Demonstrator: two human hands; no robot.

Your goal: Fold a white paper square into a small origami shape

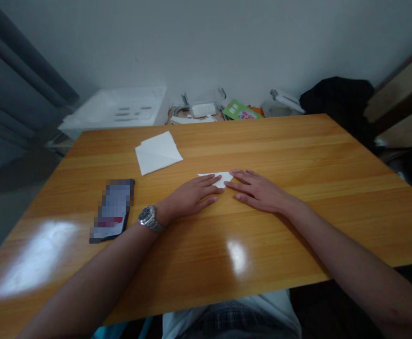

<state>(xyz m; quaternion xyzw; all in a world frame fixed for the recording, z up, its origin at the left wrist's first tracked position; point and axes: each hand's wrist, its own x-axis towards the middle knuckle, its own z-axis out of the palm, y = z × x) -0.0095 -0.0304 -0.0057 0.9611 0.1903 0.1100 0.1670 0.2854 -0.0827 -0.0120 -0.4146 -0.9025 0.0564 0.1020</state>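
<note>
A small folded piece of white paper [223, 179] lies flat on the wooden table [280, 150], partly covered by my fingers. My left hand [192, 195] rests over its left side, palm down, fingers stretched out. From the right, my right hand [257, 190] lies flat with its fingers spread, the fingertips touching the paper's right edge. Neither hand grips anything. Farther back and to the left is a small stack of white paper sheets [159, 153].
A smartphone [112, 210] lies left of my left wrist, which wears a metal watch [149, 218]. Behind the table's far edge stand a white plastic bin [121, 108], a green booklet [241, 110], a clear box [283, 103] and a black cloth-like heap [336, 99].
</note>
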